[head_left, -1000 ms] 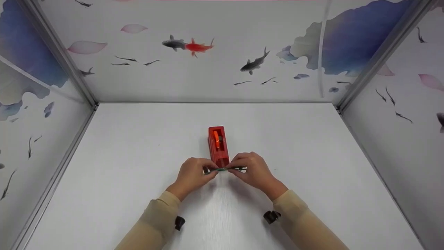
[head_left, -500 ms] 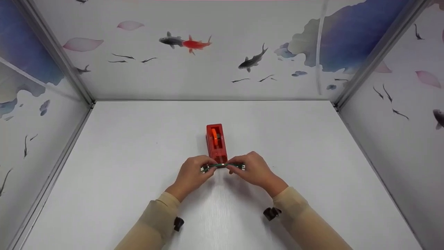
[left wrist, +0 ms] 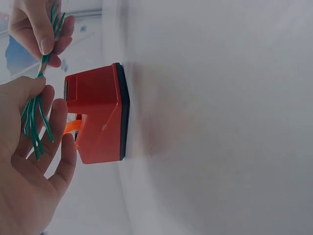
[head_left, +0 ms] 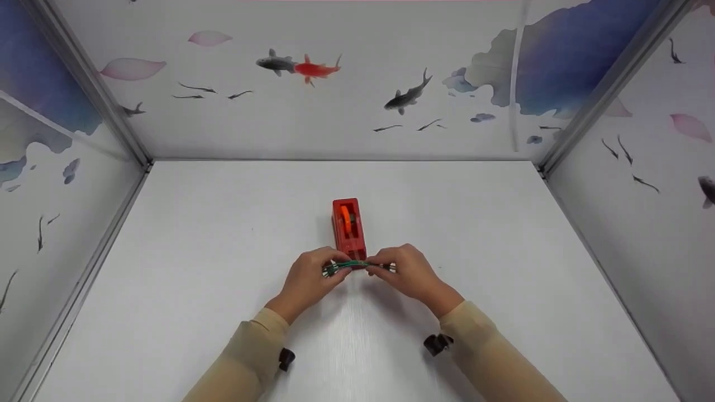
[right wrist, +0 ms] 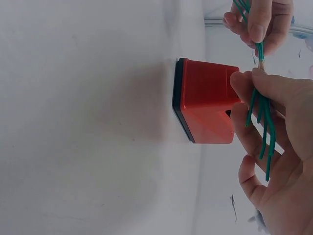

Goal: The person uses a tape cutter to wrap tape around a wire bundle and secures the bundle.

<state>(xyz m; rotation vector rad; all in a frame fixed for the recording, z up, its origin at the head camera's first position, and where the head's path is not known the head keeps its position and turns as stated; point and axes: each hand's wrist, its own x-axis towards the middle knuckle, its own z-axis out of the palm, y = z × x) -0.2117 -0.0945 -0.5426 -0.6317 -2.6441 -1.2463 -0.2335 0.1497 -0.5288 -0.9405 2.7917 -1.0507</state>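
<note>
Thin green wires (head_left: 353,264) form a small bundle stretched between the two hands, just over the near end of a red tape dispenser (head_left: 349,247). My left hand (head_left: 306,279) pinches one side of the bundle between thumb and fingertips, and loose wire ends (left wrist: 34,125) fan out across its palm. On the other side my right hand (head_left: 412,276) pinches it the same way, with several wire ends (right wrist: 266,127) splayed below the thumb. A short tan band (right wrist: 261,64) shows on the bundle between the hands. An orange roll (head_left: 346,219) sits inside the dispenser.
The dispenser stands upright on its dark base (left wrist: 124,112) on a white table (head_left: 223,212). White panels (head_left: 357,128) printed with fish and petals enclose the table at the back and both sides.
More of the green bundle shows between the hands now, and it looks slightly turned. The hands have shifted only a little, and the head view has tilted slightly.
</note>
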